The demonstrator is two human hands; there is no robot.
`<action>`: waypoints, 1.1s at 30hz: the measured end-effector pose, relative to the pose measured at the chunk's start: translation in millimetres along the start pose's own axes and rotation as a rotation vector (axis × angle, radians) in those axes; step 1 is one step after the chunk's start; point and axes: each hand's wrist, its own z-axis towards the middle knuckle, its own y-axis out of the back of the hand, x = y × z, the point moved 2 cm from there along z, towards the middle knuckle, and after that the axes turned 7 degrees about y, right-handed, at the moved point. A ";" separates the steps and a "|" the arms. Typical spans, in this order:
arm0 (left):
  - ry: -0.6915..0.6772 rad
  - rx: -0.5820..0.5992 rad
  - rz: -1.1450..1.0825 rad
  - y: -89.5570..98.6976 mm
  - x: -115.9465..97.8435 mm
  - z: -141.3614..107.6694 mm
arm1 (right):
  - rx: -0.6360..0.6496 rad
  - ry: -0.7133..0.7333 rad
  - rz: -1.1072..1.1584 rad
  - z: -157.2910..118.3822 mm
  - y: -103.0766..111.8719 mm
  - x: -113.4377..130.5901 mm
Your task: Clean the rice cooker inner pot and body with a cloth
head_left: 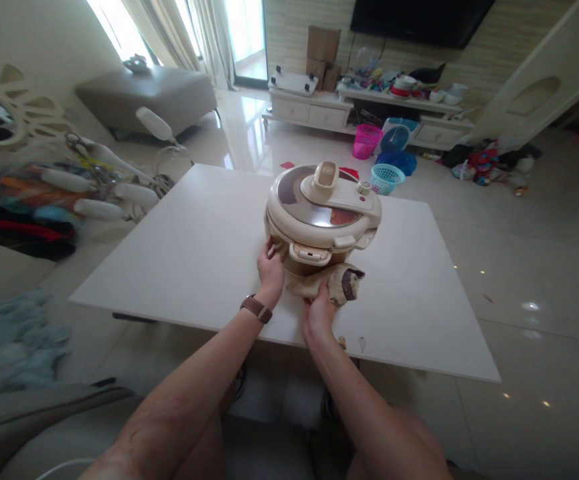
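A cream electric pressure cooker [294,230] with a shiny lid top and a raised knob stands upright on the white table [184,247]. My left hand [271,272], a brown-strapped watch at its wrist, is at the cooker's lower left side. Its fingers are curled there, and what lies between them is partly hidden. In front of the cooker's base, a bunched beige cloth [337,281] with dark brown trim is gripped by my right hand [321,310], thumb on top. The cloth's far side is hidden behind the cooker's front and my hands.
Near the table's front edge lie a small yellow item [342,343] and a small pale tag-like piece [362,344]. White lamp-like arms [134,193] stand off the table's left side. Beyond are a turquoise basket [387,177], a pink basket [367,141] and a grey ottoman [149,93].
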 end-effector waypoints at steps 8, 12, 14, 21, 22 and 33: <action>-0.028 0.004 0.012 3.7 -2.0 2.6 | -0.094 -0.167 0.148 -5.2 -10.3 32.0; -0.033 -0.009 0.009 3.3 1.0 4.6 | -0.069 -0.162 0.267 -11.8 -12.0 51.0; -0.041 -0.037 0.035 6.1 0.1 8.6 | -0.044 -0.168 0.309 -15.8 -12.8 60.3; 0.094 0.012 0.102 25.7 -14.6 27.0 | -0.047 -0.239 0.382 -10.0 -7.8 82.1; 0.101 0.008 0.110 27.0 -15.1 27.2 | -0.032 -0.246 0.389 -9.3 -7.3 83.7; 0.089 -0.019 0.107 23.3 -8.7 22.8 | -0.064 -0.243 0.249 -6.5 -6.9 50.0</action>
